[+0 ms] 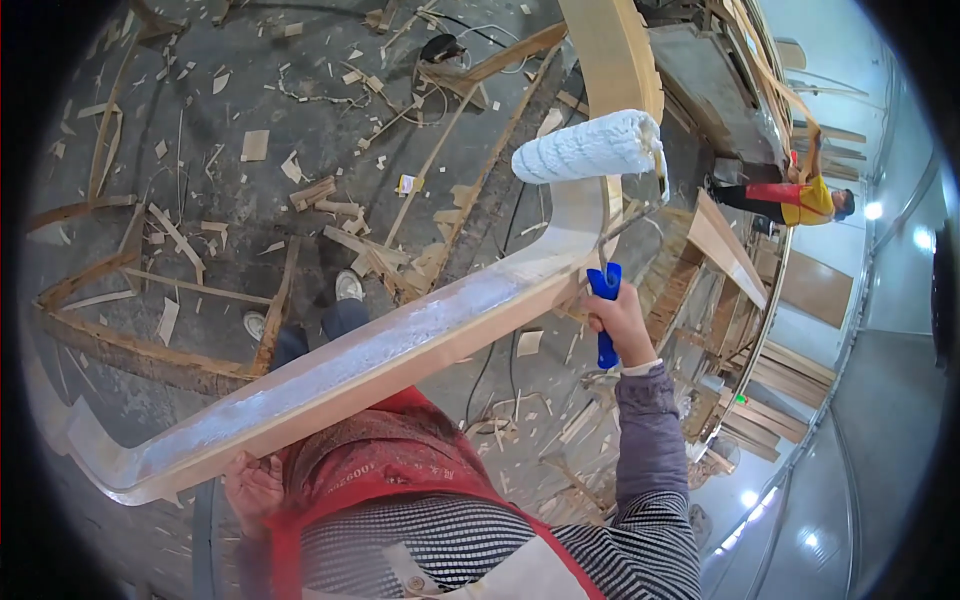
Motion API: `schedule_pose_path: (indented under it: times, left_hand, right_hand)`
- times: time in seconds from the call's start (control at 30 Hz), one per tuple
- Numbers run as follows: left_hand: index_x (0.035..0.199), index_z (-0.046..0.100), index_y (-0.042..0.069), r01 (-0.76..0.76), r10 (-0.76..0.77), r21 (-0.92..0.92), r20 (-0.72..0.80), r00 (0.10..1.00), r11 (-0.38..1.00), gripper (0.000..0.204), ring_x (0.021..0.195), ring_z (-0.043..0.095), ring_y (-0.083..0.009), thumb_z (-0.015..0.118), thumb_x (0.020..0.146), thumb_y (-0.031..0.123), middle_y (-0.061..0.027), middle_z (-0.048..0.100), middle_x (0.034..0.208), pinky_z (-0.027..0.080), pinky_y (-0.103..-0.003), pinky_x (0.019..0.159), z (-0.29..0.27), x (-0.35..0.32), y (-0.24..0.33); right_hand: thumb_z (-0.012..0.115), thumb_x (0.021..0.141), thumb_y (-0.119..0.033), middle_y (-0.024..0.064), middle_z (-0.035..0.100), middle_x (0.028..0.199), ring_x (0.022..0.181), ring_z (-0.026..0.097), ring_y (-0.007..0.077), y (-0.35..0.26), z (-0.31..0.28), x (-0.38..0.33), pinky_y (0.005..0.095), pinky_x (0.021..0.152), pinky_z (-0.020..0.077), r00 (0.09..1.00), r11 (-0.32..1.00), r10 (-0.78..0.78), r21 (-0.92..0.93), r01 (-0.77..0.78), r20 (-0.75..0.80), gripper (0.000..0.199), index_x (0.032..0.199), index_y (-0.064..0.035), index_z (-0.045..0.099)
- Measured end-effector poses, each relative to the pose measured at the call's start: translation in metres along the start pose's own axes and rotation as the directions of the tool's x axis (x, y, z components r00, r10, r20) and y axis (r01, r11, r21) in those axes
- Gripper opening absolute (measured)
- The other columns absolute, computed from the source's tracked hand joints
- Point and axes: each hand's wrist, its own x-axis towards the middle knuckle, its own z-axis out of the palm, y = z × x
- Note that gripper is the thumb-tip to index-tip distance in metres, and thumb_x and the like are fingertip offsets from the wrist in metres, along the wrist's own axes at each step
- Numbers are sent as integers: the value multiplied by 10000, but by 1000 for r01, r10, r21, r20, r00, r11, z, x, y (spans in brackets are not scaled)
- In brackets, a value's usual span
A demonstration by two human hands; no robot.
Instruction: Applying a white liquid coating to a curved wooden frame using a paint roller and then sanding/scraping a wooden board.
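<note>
My right hand [625,325] is closed round the blue handle [605,290] of a paint roller [590,146]. Its fluffy sleeve is thick with white, wet-looking glue or paint, and sits over the far right part of a long wooden piece [400,365]. That piece slants across in front of me, with upturned curved ends and a pale plywood edge. A streaky white wet coat [350,372] covers much of its upper face. At the near edge, toward the left end, my left hand [253,487] grips the piece with curled fingers, partly hidden below it.
Wood scraps and offcuts [255,145] litter the grey floor. A rough wooden frame [150,350] lies at left, and a curved plywood piece [615,60] rises beyond the roller. Stacked boards [770,390] stand at right, where another person [800,200] in yellow and red works.
</note>
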Motion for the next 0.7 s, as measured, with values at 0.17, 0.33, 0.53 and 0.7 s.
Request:
schedule_pose_path:
  times: [0.17,0.33,0.53,0.7]
  left_hand:
    - [1189,570,22,11,-10,-25,28,1000,1000,325,1029,642,-242,569,886,138,-116,662,1132,582,-341,801,7,-1,-3]
    - [1181,574,20,23,-23,-30,10,1000,999,309,1026,644,-225,556,893,133,-102,666,1126,577,-332,826,4,-3,-2]
    - [1160,587,30,15,-16,-32,-5,1000,999,286,1000,650,-221,556,897,136,-94,672,1106,576,-320,809,4,-4,3]
    - [1141,595,38,-37,37,-15,-4,999,999,271,972,654,-213,572,892,143,-88,675,1091,572,-306,785,3,-7,8]
  right_hand:
    - [643,743,-18,-22,453,531,428,454,81,49,-29,-24,242,401,358,999,990,48,-132,-50,-20,162,693,-64,497]
    - [663,743,-37,-10,487,544,431,463,87,84,0,-76,251,402,351,982,974,187,129,-186,3,184,664,-69,501]
    - [660,741,-29,-10,488,544,426,448,81,75,44,-124,249,401,347,971,959,234,157,-238,40,182,669,-60,495]
    - [652,746,-34,-9,491,542,430,460,84,83,27,-103,250,401,353,986,989,143,51,-139,-89,176,662,-55,499]
